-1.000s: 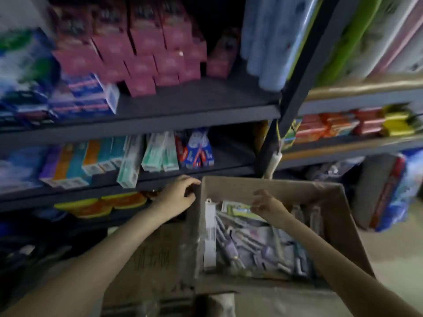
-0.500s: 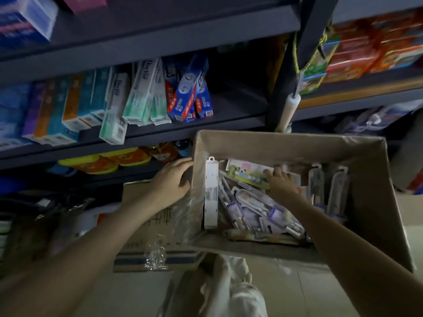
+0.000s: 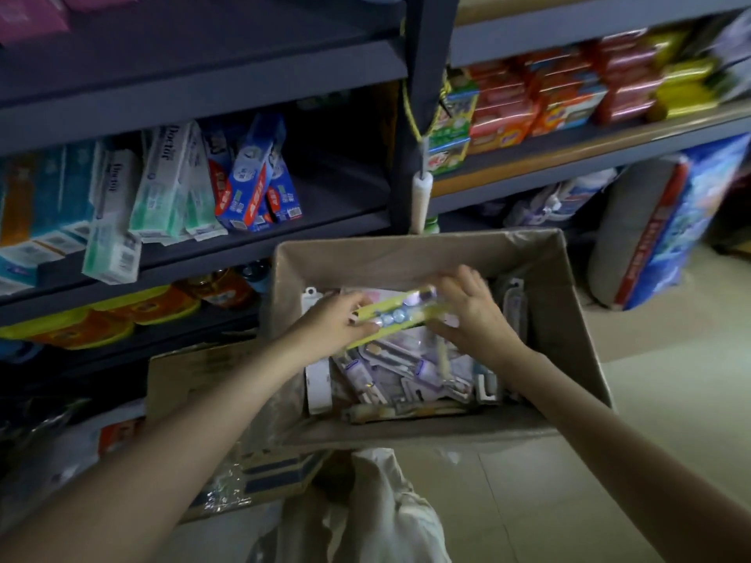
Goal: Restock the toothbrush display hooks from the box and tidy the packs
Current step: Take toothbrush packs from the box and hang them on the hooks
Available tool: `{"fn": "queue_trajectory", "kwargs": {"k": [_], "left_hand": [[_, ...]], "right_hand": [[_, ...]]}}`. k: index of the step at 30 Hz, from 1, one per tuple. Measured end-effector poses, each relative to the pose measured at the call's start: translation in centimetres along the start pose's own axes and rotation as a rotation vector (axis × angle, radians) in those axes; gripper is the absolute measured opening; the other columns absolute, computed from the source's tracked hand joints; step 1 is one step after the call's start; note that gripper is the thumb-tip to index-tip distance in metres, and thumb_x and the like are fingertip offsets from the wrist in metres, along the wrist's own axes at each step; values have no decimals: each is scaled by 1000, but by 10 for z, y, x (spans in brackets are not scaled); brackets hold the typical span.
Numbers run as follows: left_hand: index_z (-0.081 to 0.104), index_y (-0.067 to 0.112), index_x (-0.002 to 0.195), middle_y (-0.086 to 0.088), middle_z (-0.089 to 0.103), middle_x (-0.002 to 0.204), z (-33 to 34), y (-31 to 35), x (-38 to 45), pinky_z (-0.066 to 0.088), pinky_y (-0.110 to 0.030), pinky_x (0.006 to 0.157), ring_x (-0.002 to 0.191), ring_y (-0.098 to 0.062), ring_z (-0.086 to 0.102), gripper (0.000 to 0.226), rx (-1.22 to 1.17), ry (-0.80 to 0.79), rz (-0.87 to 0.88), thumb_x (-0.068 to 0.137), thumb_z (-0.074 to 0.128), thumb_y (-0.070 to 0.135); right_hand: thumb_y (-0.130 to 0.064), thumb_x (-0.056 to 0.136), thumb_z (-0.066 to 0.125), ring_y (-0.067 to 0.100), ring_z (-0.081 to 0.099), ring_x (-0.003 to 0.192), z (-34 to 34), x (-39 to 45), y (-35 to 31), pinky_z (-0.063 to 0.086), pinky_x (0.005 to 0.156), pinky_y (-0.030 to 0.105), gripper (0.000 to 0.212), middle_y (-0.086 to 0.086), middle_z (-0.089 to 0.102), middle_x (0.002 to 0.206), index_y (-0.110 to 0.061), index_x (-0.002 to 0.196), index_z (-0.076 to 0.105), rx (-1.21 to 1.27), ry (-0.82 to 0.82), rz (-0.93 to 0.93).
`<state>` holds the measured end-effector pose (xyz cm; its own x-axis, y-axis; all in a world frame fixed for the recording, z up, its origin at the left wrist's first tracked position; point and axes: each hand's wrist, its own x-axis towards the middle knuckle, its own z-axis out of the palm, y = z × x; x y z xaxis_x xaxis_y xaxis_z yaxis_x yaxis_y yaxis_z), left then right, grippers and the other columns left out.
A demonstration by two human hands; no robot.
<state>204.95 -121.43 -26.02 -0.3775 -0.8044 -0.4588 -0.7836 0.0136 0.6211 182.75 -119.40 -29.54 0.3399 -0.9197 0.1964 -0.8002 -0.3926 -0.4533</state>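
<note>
Over the box (image 3: 561,319), my left hand (image 3: 329,329) and right hand (image 3: 473,319) pinch a yellow toothbrush pack (image 3: 396,314) at its ends, fingers curled round it. Beyond the box, shelves (image 3: 284,237). Pulling unevenly could drop it among loose packs (image 3: 406,375) below.

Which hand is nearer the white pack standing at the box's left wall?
Left. The left hand hovers just beside the white pack, gripping a yellow pack; the right hand is farther across the box.
</note>
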Motion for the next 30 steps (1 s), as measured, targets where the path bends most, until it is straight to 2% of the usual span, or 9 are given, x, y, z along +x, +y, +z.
{"fn": "queue_trajectory", "kwargs": {"k": [3,5,7,13,17,19,22,24,30], "left_hand": [[53,11,108,-6,60,110,-6,-10,-1,43,-32,73,90,-20,56,23,29,157,-141,90,58,24],[53,8,106,-8,59,109,-13,-20,-8,38,-30,72,93,-22,54,24,22,224,-210,90,59,24],[52,5,109,-4,55,110,-19,-28,-19,32,-23,68,98,-19,53,27,-25,228,-227,89,60,22],[47,20,88,-1,59,101,-37,-43,-30,43,-29,81,94,-16,56,21,-266,250,-185,85,64,8],[45,26,84,2,61,96,-57,-33,-38,46,-37,83,91,-15,58,29,-466,306,-107,86,60,1],[43,25,85,10,61,91,-74,-23,-43,48,-26,72,81,-6,58,30,-515,340,-39,87,58,-1],[41,24,87,8,60,85,-113,-8,-55,47,-12,59,65,6,59,35,-546,439,97,86,56,-8],[41,24,90,7,59,86,-144,2,-68,46,-11,58,63,10,58,40,-547,511,207,84,55,-12],[35,28,120,3,63,91,-241,27,-124,48,-14,69,73,6,60,54,-498,731,457,85,58,-6]], "right_hand": [[-7,77,70,39,43,114,19,-3,29,37,95,40,56,24,43,126,1,127,44,99,17,557],[-18,86,65,39,48,116,42,-8,43,40,90,37,59,23,46,130,3,133,36,188,-276,878],[-23,88,63,37,51,115,71,-15,42,42,85,35,62,20,48,131,2,136,32,218,-506,936],[-4,82,63,36,54,108,93,-16,18,45,85,38,50,21,54,122,-1,127,41,319,-451,884],[3,79,65,32,58,90,43,-8,-9,46,75,38,49,13,56,111,-2,123,44,380,-358,650],[-3,79,69,30,59,84,10,7,-31,48,76,39,48,6,56,101,-4,122,46,422,-238,521],[-4,80,68,7,54,69,-40,43,-67,41,63,21,42,-8,54,83,-11,115,45,480,-129,360],[-6,80,65,-1,50,66,-68,67,-96,38,62,18,37,-14,51,80,-15,111,46,537,-61,232],[-9,93,53,9,47,53,-130,141,-188,42,53,24,17,3,49,67,-23,103,51,701,191,95]]}}
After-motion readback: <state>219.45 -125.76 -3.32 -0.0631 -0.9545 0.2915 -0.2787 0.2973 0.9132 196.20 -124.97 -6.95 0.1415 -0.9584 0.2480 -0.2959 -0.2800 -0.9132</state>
